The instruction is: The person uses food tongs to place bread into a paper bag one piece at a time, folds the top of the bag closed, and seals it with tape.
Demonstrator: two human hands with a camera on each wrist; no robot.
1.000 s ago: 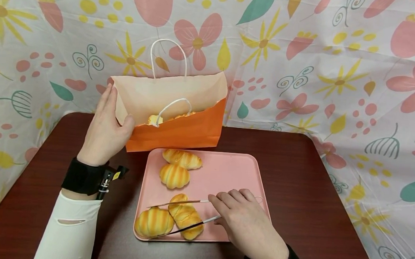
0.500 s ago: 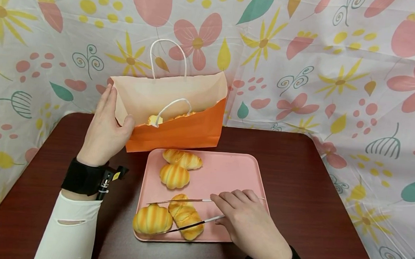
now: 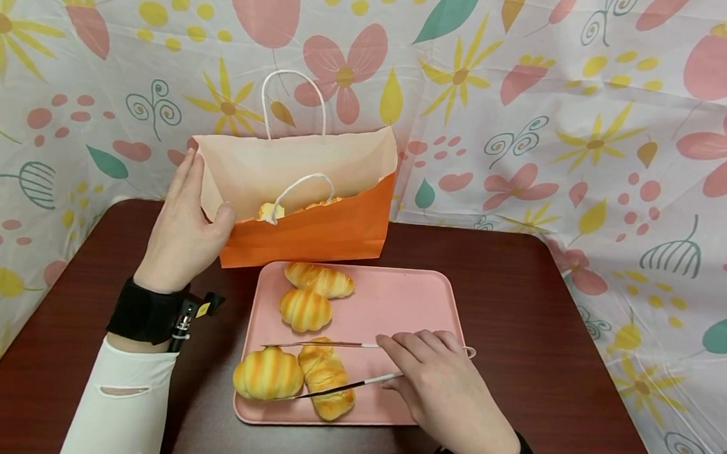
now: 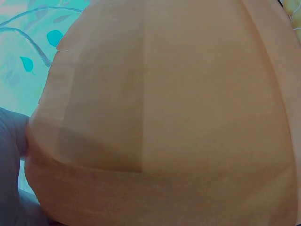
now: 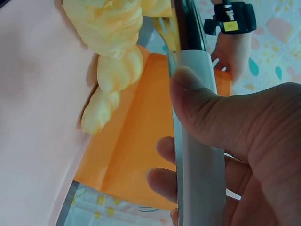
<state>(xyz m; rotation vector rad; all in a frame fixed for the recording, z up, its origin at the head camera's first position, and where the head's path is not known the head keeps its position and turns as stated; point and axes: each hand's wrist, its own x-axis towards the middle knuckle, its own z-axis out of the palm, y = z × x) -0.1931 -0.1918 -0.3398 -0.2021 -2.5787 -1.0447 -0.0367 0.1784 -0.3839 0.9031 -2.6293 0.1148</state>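
My right hand (image 3: pixel 447 399) holds a pair of tongs (image 3: pixel 335 390) with white grips. Their two arms lie either side of a striped bread roll (image 3: pixel 263 374) at the near left of the pink tray (image 3: pixel 396 305). Beneath the arms, a twisted roll (image 3: pixel 333 367) sits beside the striped one. In the right wrist view, thumb and fingers wrap the white grip of the tongs (image 5: pixel 202 174). My left hand (image 3: pixel 182 233) grips the left side of an orange paper bag (image 3: pixel 306 241), thumb at its near rim. The left wrist view shows the bag's tan inside wall (image 4: pixel 197 94).
Another striped roll (image 3: pixel 305 310) and a croissant-like roll (image 3: pixel 323 280) lie at the tray's far left, just in front of the bag. Some bread (image 3: pixel 271 211) shows inside the bag, behind its white front handle (image 3: pixel 304 177). A patterned cloth (image 3: pixel 501 124) hangs behind the dark table (image 3: pixel 509 298).
The tongs and the striped roll between them have shifted slightly up in the head view, the roll also a little left. My right hand has moved slightly right. My left hand stays on the bag.
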